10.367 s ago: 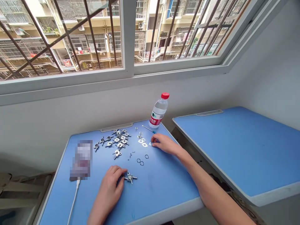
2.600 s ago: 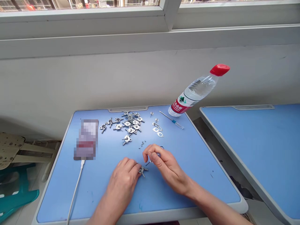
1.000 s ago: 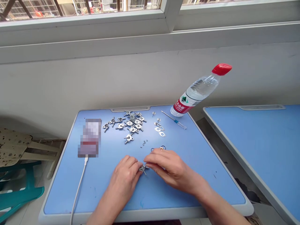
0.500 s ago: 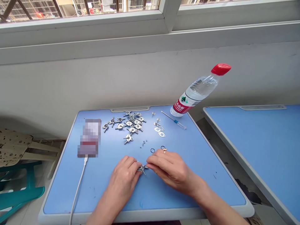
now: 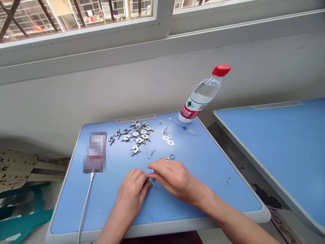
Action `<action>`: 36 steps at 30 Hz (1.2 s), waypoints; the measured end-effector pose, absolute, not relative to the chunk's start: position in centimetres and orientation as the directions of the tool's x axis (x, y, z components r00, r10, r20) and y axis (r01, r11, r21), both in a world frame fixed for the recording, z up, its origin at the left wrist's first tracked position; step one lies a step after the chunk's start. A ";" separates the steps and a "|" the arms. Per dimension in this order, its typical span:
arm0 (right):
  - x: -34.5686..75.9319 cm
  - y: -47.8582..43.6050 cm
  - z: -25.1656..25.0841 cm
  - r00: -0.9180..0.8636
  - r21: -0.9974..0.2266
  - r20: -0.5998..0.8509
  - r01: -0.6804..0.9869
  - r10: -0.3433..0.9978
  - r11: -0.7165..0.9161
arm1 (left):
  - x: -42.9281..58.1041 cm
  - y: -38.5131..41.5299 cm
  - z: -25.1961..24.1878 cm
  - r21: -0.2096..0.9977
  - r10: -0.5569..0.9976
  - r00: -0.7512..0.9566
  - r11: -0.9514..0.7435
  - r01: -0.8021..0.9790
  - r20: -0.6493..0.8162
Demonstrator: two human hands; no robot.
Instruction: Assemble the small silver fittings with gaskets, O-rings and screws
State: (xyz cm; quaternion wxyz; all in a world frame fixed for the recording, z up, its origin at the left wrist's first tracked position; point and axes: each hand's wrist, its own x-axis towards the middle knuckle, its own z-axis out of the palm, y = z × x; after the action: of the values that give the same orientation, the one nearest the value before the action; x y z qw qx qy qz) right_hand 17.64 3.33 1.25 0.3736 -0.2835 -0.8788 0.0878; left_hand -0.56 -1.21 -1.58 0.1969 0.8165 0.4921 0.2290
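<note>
My left hand (image 5: 133, 188) pinches a small silver metal fitting (image 5: 151, 181) just above the front half of the desk, a thin pin sticking out of it. From the other side my right hand (image 5: 175, 178) closes on the same fitting, thumb at its top, fingers bent over and hiding most of it. Just beyond the right knuckles lies a dark rubber ring (image 5: 172, 157). Several tiny screws (image 5: 151, 154) are scattered ahead of the hands. Behind them sits a pile of similar metal fittings (image 5: 139, 134), with flat oval plates (image 5: 170, 143) to its right.
A screwdriver (image 5: 182, 127) with a clear handle lies near a red-capped water bottle (image 5: 199, 96) at the back right. On the left is a blurred phone (image 5: 95, 152) with a white cable (image 5: 86, 203). A second blue desk (image 5: 274, 142) stands to the right, across a gap.
My right hand has shifted left and its fingers now reach over the fitting towards my left hand. It hides one of the two rings. The whole view has tilted and swung slightly.
</note>
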 end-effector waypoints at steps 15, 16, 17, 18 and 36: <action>18.9 2.7 1.5 -0.579 -0.561 0.471 0.385 0.665 0.733 | -0.4 -1.5 -1.7 0.673 0.942 0.303 -0.318 0.667 0.145; 18.9 2.8 1.4 -0.574 -0.566 0.472 0.385 0.669 0.729 | -0.4 -1.6 -1.8 0.677 0.943 0.298 -0.315 0.665 0.147; 18.9 2.8 1.3 -0.570 -0.566 0.477 0.384 0.669 0.730 | -0.4 -1.5 -1.8 0.681 0.944 0.293 -0.313 0.662 0.150; 18.8 2.8 1.3 -0.567 -0.561 0.484 0.384 0.667 0.734 | -0.4 -1.5 -1.9 0.683 0.945 0.290 -0.312 0.660 0.151; 18.6 2.7 1.8 -0.577 -0.492 0.452 0.475 0.680 0.730 | 0.0 -1.5 -2.0 0.683 0.944 0.288 -0.318 0.657 0.163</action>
State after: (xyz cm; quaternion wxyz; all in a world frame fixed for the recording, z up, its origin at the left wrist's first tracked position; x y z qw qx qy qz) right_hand 18.65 2.72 1.82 0.3195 -0.3305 -0.8734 0.1607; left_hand -0.03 -1.54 -2.05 0.2536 0.7613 0.5258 0.2823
